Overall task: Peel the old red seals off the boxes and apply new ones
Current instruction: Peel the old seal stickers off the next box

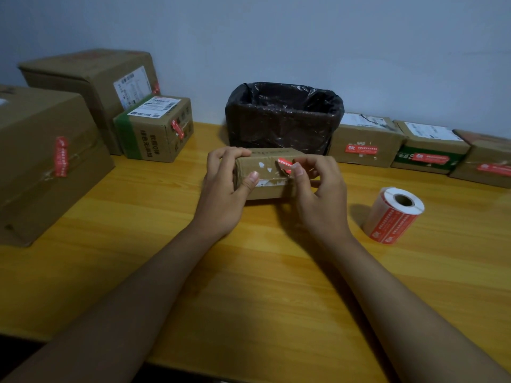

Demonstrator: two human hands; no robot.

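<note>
A small cardboard box [266, 189] stands on the yellow wooden table [249, 286] in the middle of the view. My left hand [225, 189] grips its left end, thumb pressed on the front face. My right hand [318, 194] pinches a partly peeled red seal [285, 165] at the box's upper front edge. White paper scraps remain on the cardboard where the seal was stuck. A roll of new red seals [392, 215] lies on the table to the right of my right hand.
A bin lined with a black bag [283, 117] stands right behind the small box. Boxes with red seals sit at the left [49, 161] [154, 128] and along the right back edge [365, 142] [431, 150] [486, 164].
</note>
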